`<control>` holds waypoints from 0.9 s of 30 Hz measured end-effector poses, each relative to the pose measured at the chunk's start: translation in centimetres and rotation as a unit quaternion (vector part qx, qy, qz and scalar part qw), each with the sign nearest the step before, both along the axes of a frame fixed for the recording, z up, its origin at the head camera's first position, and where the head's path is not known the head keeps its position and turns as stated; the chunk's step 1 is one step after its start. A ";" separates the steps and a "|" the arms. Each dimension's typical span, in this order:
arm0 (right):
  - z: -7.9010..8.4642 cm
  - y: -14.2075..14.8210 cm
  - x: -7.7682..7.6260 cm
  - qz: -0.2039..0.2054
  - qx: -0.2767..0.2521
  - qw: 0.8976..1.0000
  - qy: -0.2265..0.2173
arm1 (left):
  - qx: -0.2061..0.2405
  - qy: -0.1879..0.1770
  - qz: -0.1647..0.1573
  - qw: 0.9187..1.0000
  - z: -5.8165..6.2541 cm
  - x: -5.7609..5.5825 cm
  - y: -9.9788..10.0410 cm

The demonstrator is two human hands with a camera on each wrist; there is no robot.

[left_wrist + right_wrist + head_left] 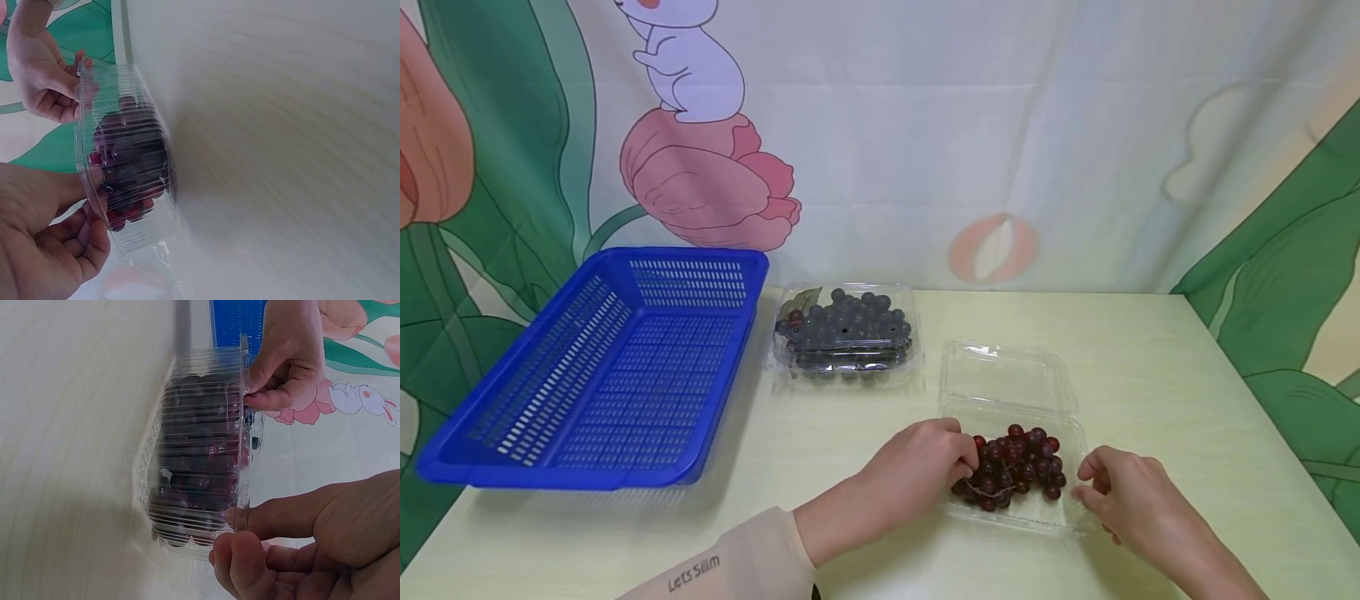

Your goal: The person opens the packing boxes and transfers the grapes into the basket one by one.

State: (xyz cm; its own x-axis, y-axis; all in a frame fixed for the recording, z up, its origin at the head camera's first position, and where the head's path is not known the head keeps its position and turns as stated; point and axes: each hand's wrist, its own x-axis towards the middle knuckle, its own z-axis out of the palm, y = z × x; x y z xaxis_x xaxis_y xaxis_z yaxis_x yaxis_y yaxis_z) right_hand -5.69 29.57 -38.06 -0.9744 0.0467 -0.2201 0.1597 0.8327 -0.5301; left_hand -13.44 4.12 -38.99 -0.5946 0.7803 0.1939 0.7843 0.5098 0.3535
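Note:
A clear plastic clamshell box (1060,517) stands on the table with its lid (1007,379) folded back, away from the person. Inside lies a bunch of dark red grapes (1018,462). The left hand (917,458) pinches the box's left rim, its thumb over the edge. On the opposite side, the right hand (1138,496) holds the right rim between thumb and fingers. Through the ribbed wall the grapes show in the left wrist view, beside the left hand (50,231), and in the right wrist view, beside the right hand (312,537).
A large blue plastic basket (700,471) stands at the left of the pale table (1180,367). Between it and the open box, farther back, is a closed clear box (846,333) of dark grapes with a leaf. A printed curtain (880,150) hangs behind the table.

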 end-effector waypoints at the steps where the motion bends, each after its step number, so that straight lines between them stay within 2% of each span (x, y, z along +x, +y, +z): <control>1: 0.0 0.0 0.0 0.000 0.000 1.000 0.000 | 0.007 -0.012 0.003 1.000 0.0 -0.1 0.0; 6: 0.1 0.0 0.0 -0.002 -0.002 1.000 -0.002 | 0.050 -0.062 0.009 0.997 0.2 -0.4 -0.1; 12: 0.1 0.0 0.1 -0.005 -0.006 1.000 0.001 | 0.093 -0.123 0.033 0.987 0.9 -0.8 0.2; 18: 0.0 0.0 0.2 -0.008 -0.006 1.000 0.002 | 0.129 -0.138 0.048 0.981 1.8 -1.0 0.6; 27: 0.0 0.2 0.1 -0.014 -0.007 1.000 -0.005 | 0.158 -0.158 0.053 0.973 2.8 -1.2 1.1</control>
State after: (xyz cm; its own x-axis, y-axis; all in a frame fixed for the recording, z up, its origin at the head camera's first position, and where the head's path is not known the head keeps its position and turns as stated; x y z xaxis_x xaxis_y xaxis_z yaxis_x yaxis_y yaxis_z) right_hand -5.56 29.73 -38.03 -0.9707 0.0700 -0.2299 0.1872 0.8200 -0.5408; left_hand -14.60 5.17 -36.16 -0.7375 0.6425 0.2082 0.5596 0.4087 0.7210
